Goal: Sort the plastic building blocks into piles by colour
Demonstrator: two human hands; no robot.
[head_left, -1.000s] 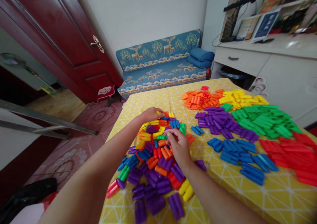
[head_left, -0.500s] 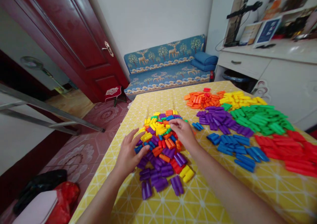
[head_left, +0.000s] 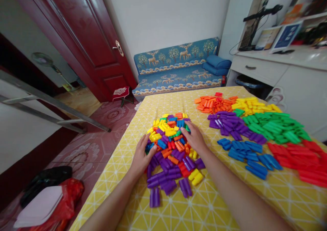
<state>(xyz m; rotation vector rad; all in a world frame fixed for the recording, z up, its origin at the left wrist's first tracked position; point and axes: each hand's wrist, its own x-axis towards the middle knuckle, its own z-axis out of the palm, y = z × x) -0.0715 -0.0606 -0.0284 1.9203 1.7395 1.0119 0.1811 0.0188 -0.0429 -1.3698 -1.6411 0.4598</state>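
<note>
A mixed pile of plastic double-tube pieces (head_left: pixel 167 139) in yellow, purple, orange, blue, red and green lies on the table. My left hand (head_left: pixel 143 155) rests against its left edge, fingers and thumb apart. On the opposite side, my right hand (head_left: pixel 195 138) touches the upper right edge, its fingers spread around no piece that I can see. A blue piece (head_left: pixel 180 123) lies by the right fingertips. Several purple pieces (head_left: pixel 163 178) and a yellow piece (head_left: pixel 196 177) lie at the near side of the pile.
Sorted by colour at the right are orange (head_left: pixel 213 103), yellow (head_left: pixel 254 105), purple (head_left: pixel 230 122), green (head_left: pixel 277 125), blue (head_left: pixel 245 151) and red (head_left: pixel 298 158) groups. A patterned yellow cloth (head_left: pixel 212 209) covers the table. Beyond stands a blue sofa (head_left: pixel 173 72); a metal ladder (head_left: pixel 63 108) stands left.
The view has shifted slightly. My left hand has moved in against the pile. The blue piece lying right of my right hand is gone from there; a blue piece now shows by its fingertips.
</note>
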